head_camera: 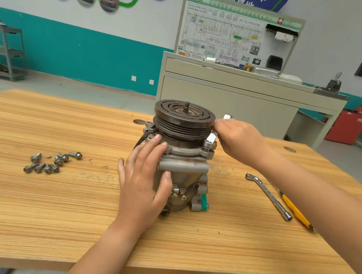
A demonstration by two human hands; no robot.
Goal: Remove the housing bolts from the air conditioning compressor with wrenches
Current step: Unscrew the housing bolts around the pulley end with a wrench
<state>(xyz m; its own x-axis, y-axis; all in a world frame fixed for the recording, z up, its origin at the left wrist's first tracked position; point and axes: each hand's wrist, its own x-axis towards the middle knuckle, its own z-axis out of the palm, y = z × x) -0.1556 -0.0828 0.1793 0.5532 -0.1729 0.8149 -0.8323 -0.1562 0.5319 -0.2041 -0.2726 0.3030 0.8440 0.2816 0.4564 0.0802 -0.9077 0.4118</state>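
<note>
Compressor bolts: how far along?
Done: a pile of bolts lies loose on the table. In hand: the left hand braces the compressor while the right hand grips a wrench at the top flange. Left: likely the fastener under the wrench; any others cannot be counted from here.

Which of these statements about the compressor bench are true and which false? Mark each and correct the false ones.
1. The compressor stands upright with its pulley on top. True.
2. The loose bolts lie on the table to the compressor's right. False: they lie to its left.
3. The left hand rests against the compressor's body. True.
4. The right hand holds the bent socket wrench. False: that lies on the table; the right hand grips a silver wrench by the pulley.
5. A yellow-handled tool lies beside the bent socket wrench. True.
</note>
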